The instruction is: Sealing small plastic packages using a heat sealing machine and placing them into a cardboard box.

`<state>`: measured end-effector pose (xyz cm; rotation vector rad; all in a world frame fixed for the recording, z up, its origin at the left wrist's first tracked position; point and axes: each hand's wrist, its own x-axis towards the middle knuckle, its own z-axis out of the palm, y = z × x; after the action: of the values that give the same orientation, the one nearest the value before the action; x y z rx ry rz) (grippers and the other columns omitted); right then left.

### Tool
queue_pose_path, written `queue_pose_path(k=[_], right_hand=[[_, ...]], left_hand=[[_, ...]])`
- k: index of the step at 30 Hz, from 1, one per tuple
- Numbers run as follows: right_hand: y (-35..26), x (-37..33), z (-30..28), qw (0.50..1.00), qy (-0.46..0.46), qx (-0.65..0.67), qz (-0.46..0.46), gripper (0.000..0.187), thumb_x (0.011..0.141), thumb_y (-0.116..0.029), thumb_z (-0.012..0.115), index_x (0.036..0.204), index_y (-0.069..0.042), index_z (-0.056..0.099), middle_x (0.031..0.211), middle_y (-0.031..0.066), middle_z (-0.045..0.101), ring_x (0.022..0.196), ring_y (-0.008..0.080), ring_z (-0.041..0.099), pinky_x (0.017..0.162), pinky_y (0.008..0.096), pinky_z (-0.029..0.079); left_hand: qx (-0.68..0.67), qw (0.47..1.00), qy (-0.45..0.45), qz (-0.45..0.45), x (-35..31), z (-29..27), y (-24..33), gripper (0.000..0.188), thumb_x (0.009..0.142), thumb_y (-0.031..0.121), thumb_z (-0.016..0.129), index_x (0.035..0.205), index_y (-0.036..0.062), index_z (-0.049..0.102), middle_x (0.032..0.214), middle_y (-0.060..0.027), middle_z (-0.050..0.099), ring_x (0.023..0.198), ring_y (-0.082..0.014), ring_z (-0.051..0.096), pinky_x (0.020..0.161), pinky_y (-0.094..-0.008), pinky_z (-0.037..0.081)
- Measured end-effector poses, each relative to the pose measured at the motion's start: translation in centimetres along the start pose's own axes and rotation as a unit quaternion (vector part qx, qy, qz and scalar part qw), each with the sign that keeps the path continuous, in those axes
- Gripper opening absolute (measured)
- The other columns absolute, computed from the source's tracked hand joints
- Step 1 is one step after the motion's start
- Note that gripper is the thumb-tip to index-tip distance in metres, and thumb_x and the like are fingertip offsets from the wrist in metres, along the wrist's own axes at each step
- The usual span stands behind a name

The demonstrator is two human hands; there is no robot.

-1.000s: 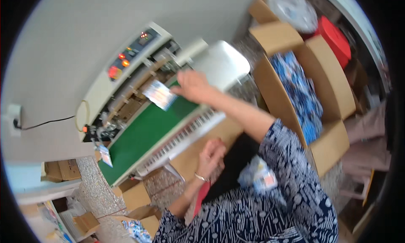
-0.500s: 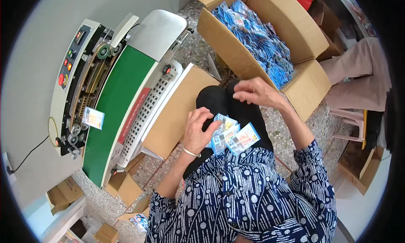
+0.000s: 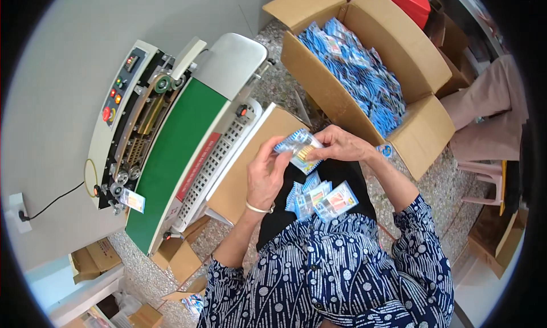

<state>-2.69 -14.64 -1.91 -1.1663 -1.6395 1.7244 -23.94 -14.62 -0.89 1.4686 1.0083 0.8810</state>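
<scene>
Above my lap, a small clear plastic packet [image 3: 302, 150] with blue-and-white edges and yellowish contents is held between both hands. My left hand [image 3: 268, 174] pinches its left side between thumb and fingers. At its right side, my right hand [image 3: 345, 144] is closed on it, the thumb across the front. Several similar packets [image 3: 336, 203] lie overlapping on my black-trousered lap, just below my hands. Another packet [image 3: 132, 200] lies at the near end of the green belt [image 3: 171, 151] of a sealing machine on the left, beside its rollers.
An open cardboard box [image 3: 327, 83] filled with blue packets stands ahead to the right. A closed carton [image 3: 256, 157] sits between the machine and my legs. A control panel [image 3: 117, 89] has lit buttons. Another person's leg [image 3: 484, 123] and a pink stool [image 3: 481, 174] are at right.
My left hand has picked a packet up from my lap and raised it forward. My right hand has come in to grip its other side. The belt packet has moved toward the near end.
</scene>
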Motion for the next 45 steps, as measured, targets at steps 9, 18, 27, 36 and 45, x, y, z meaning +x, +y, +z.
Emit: queue_pose_path(k=[9,18,27,36,45], right_hand=[[-1.5,11.4,-4.2,0.990,0.061,0.124,-0.034,0.022,0.078,-0.023,0.067,0.090,-0.003,0.067,0.077,0.0014,0.065,0.064,0.0050,0.056,0.050,0.0205,0.043],[-6.4,25.5,-4.4,0.996,0.064,0.046,0.031,0.022,0.075,-0.024,0.071,0.083,-0.004,0.066,0.073,0.0027,0.064,0.061,0.0079,0.055,0.048,0.0211,0.041],[-6.6,32.5,-1.4,0.993,0.089,0.020,0.081,0.021,0.071,-0.016,0.073,0.076,0.001,0.062,0.063,0.0085,0.061,0.045,0.0129,0.056,0.035,0.0238,0.041],[-6.5,33.5,4.4,0.992,0.018,-0.117,0.043,0.028,0.068,-0.019,0.071,0.079,0.006,0.064,0.070,0.0134,0.064,0.048,0.0178,0.061,0.037,0.0279,0.049],[-10.1,20.7,4.3,0.892,0.072,-0.433,-0.107,0.050,0.080,-0.046,0.059,0.074,0.004,0.058,0.062,0.0181,0.058,0.066,0.0354,0.060,0.057,0.0413,0.047]], left_hand=[[0.160,0.984,-0.063,-0.040,-9.5,-1.6,-4.9,0.020,0.079,0.012,0.066,0.093,-0.0009,0.062,0.092,-0.0096,0.061,0.080,-0.0195,0.059,0.071,-0.0279,0.047],[0.139,0.990,-0.026,-0.018,-8.6,-1.1,-4.0,0.016,0.080,0.009,0.063,0.090,-0.0031,0.062,0.093,-0.0142,0.063,0.084,-0.0261,0.062,0.074,-0.0307,0.048],[0.093,0.995,-0.039,-0.021,-8.2,-1.6,-5.6,0.016,0.081,0.011,0.062,0.091,-0.0015,0.061,0.090,-0.0119,0.062,0.079,-0.0254,0.058,0.070,-0.0310,0.046],[0.077,0.989,-0.098,-0.080,-9.1,-1.8,-4.9,0.020,0.083,0.014,0.061,0.096,-0.0007,0.060,0.091,-0.0122,0.061,0.086,-0.0260,0.059,0.076,-0.0330,0.046],[0.096,0.993,-0.055,-0.032,-8.6,-2.4,-5.1,0.016,0.081,0.009,0.061,0.092,-0.0037,0.061,0.095,-0.0158,0.062,0.088,-0.0274,0.060,0.079,-0.0322,0.046]])
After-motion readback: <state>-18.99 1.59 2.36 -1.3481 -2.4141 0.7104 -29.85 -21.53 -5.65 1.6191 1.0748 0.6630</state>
